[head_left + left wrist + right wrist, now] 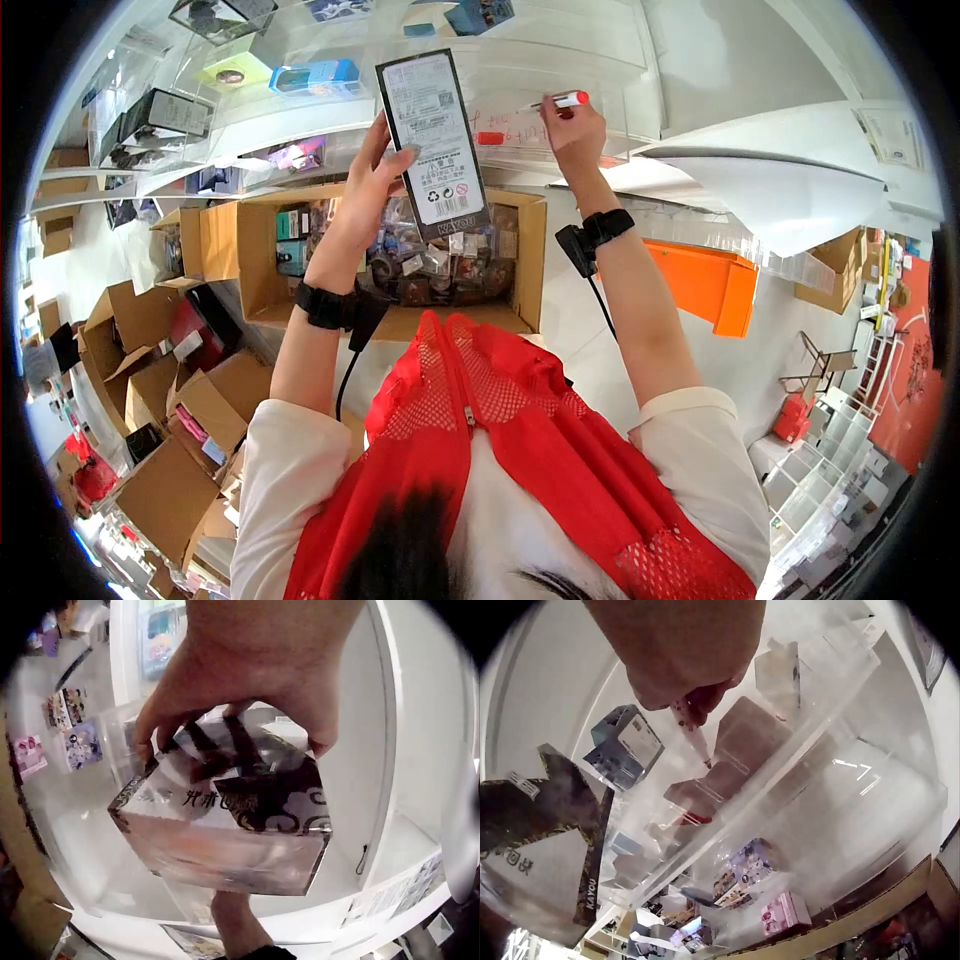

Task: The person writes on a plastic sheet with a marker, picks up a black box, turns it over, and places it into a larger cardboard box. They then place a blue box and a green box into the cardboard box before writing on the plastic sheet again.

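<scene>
My left hand [362,200] grips a tall rectangular KAYOU box [430,130] by its sides, thumb on the white label with printed text and a barcode. In the left wrist view the box's end [225,859] shows black scroll patterns and a clear window. My right hand [577,138] pinches a white marker pen [568,99] with a red end. In the right wrist view the marker's tip [705,759] points down at a clear plastic panel. Red handwriting [522,128] marks the panel, and a small red piece [490,138] like a cap lies left of the writing.
Below my hands stands an open cardboard carton [530,260] full of small packaged goods. Boxed items, including a blue box [315,77], sit on the clear shelving. An orange bin [700,285] is at right; more cartons [165,400] crowd the left floor.
</scene>
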`<state>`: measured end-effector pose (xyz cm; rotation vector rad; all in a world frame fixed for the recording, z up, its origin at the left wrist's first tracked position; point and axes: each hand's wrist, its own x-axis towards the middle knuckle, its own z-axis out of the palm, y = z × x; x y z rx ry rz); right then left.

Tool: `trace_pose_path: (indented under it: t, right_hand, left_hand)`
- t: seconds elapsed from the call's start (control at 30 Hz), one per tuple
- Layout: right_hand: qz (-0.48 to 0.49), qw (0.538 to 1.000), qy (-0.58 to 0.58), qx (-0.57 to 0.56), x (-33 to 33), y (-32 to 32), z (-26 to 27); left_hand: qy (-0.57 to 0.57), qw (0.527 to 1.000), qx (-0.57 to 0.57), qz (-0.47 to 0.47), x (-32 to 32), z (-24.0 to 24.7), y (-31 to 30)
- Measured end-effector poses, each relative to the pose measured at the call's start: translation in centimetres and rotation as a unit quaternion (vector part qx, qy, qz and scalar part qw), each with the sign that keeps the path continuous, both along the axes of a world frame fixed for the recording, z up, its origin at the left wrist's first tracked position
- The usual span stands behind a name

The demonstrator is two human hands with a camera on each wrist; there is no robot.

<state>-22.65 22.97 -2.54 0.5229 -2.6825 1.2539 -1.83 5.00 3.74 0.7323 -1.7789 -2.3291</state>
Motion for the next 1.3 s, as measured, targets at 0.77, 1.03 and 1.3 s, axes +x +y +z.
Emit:
trace_pose_path:
  t: [0.77,1.03,1.3]
  right_hand:
    - [-0.091,0.992,0.081,-0.021,1.1,-0.5,-0.1]
    - [-0.107,0.990,0.088,-0.032,0.8,-0.5,-0.2]
    - [-0.106,0.994,0.017,-0.030,0.3,-0.2,-0.2]
  left_hand:
    - [0.051,0.998,0.020,-0.014,0.4,-1.2,0.1]
    - [0.064,0.998,-0.002,-0.009,0.4,-1.7,0.1]
    - [0.091,0.996,0.015,0.002,0.2,-3.1,0.3]
